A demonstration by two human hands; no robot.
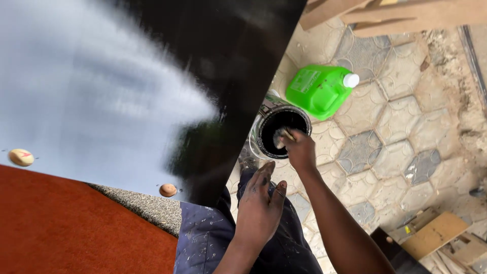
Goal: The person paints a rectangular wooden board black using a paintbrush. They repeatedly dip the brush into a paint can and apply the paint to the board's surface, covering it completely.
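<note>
My right hand [300, 150] reaches down over an open tin [280, 133] of black paint on the paved ground and grips a paintbrush [282, 136] whose head is inside the tin. My left hand [260, 205] hangs in front of me, fingers held flat and together, stained dark, holding nothing. A large glossy black painted board [152, 91] lies to my left, its wet surface mirroring the sky. My dark, paint-flecked trousers [213, 243] show below.
A green plastic jug [320, 90] with a white cap lies just beyond the tin. A red-brown board [66, 228] sits under the black one, with two round wooden knobs [21, 157]. Wooden planks [395, 15] lie at top right, scrap wood [436, 238] at bottom right.
</note>
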